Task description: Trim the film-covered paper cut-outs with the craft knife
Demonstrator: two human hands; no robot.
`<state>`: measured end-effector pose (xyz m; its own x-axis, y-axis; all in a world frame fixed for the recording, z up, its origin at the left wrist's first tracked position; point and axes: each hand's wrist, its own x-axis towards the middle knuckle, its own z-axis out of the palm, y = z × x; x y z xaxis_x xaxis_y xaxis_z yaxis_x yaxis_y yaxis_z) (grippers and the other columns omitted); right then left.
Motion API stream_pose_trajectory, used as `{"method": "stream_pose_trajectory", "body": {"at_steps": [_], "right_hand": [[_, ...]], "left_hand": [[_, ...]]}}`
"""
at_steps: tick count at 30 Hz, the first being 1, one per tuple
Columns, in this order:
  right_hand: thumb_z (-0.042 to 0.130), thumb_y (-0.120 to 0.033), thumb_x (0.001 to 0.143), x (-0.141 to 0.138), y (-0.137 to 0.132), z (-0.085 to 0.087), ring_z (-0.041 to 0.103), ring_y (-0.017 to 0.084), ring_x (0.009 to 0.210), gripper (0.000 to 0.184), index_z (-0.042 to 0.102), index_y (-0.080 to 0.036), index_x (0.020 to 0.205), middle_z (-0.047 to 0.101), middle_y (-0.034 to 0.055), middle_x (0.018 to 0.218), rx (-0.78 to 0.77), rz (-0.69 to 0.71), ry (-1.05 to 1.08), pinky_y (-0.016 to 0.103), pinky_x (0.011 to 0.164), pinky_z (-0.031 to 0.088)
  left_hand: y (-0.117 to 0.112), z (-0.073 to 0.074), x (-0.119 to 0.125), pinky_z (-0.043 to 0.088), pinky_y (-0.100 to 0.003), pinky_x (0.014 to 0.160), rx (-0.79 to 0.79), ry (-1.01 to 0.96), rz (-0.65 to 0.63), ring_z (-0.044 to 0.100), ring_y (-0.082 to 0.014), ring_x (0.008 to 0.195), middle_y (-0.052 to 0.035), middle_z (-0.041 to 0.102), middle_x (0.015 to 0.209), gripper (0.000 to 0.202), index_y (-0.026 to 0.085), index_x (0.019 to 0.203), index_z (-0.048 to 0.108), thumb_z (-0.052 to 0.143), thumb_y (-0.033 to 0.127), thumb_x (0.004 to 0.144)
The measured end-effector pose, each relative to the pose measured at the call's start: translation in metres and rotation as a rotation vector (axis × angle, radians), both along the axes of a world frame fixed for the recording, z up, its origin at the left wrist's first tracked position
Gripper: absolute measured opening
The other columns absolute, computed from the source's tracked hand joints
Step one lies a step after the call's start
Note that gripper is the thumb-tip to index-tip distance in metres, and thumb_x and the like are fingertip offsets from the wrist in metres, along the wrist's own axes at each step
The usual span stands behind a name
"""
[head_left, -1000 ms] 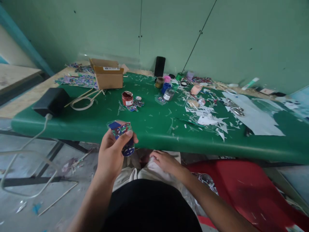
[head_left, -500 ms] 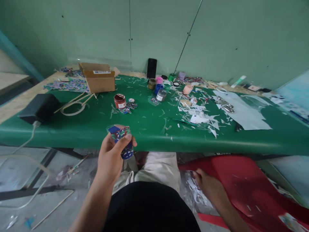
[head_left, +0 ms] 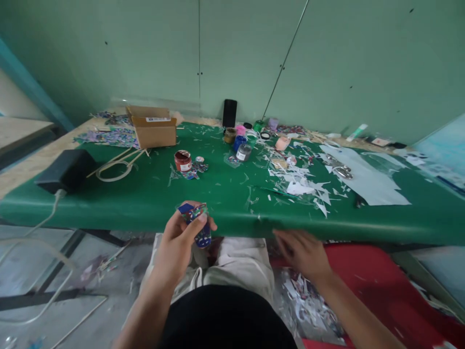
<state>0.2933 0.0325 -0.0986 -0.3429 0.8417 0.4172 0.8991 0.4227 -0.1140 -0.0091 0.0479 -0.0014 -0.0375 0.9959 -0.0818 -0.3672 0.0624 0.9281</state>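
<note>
My left hand [head_left: 183, 235] is closed on a small patterned cut-out [head_left: 202, 232], mostly dark blue with red, green and white patches. Thumb on top, it holds the piece just over the table's front edge; clear film shows at the piece's upper corners. My right hand [head_left: 303, 252], a little blurred, is by the front edge on the right, its fingers stretched out and apart from the thumb, with nothing visible in them. Below it, a clear plastic bag [head_left: 308, 305] of paper and film scraps rests by the red chair [head_left: 366, 281].
On the green table cover [head_left: 221, 189] stand an open red paint jar [head_left: 182, 161], other paint jars, a cardboard box [head_left: 156, 133] and a black block [head_left: 67, 169] with a cable. White scraps [head_left: 301, 186], scissors [head_left: 338, 167] and a white sheet [head_left: 378, 184] lie to the right.
My right hand has risen from the scrap bag toward the table edge, and its fingers have stretched out. My left hand, still holding the cut-out, appears slightly further right and lower.
</note>
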Motion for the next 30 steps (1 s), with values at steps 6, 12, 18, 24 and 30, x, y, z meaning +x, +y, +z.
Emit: {"method": "stream_pose_trajectory", "body": {"at_steps": [6,12,18,24,30], "right_hand": [[0.045,-0.029,0.093,-0.018,0.081,0.037,0.056,0.029,0.091,0.030,0.072,-0.019,0.101,0.067,0.0131,0.097,0.150,-0.331,-0.019,0.044,0.081,0.045],[0.039,-0.029,0.095,-0.016,0.105,0.034,0.057,0.029,0.085,0.029,0.065,-0.017,0.089,0.065,0.0132,0.086,0.189,-0.356,0.070,0.043,0.078,0.043],[0.033,-0.029,0.097,-0.053,0.067,0.069,0.064,0.023,0.075,0.029,0.054,-0.019,0.113,0.068,0.0085,0.087,0.157,-0.253,0.346,0.032,0.066,0.048],[0.041,-0.033,0.098,-0.111,0.008,0.095,0.070,0.017,0.077,0.024,0.060,-0.022,0.107,0.073,0.0036,0.092,-0.078,0.084,0.631,0.025,0.067,0.053],[0.044,-0.021,0.097,-0.128,-0.013,0.099,0.070,0.015,0.079,0.019,0.062,-0.022,0.101,0.073,0.0014,0.089,-0.064,0.154,0.754,0.024,0.071,0.054]], "left_hand": [[-0.004,0.007,0.007,0.039,-0.021,0.048,-0.053,-0.044,-0.124,0.057,-0.0132,0.058,-0.0026,0.067,0.063,0.019,0.017,0.081,0.065,0.076,0.030,0.073],[-0.005,0.006,0.008,0.035,-0.020,0.045,-0.047,-0.066,-0.156,0.048,-0.0087,0.047,0.0004,0.062,0.057,0.021,0.017,0.074,0.063,0.074,0.035,0.076],[-0.006,0.005,0.016,0.031,-0.022,0.045,-0.019,0.131,-0.196,0.043,-0.0085,0.045,0.0003,0.059,0.053,0.028,0.017,0.064,0.062,0.068,0.038,0.082],[-0.012,0.011,0.019,0.035,-0.023,0.050,0.012,0.239,-0.219,0.050,-0.0099,0.051,-0.0007,0.061,0.055,0.032,0.017,0.059,0.063,0.067,0.038,0.083],[-0.019,0.013,0.020,0.041,-0.018,0.052,0.008,0.137,-0.279,0.054,-0.0084,0.055,-0.0001,0.069,0.065,0.021,0.018,0.073,0.067,0.071,0.036,0.082]]}}
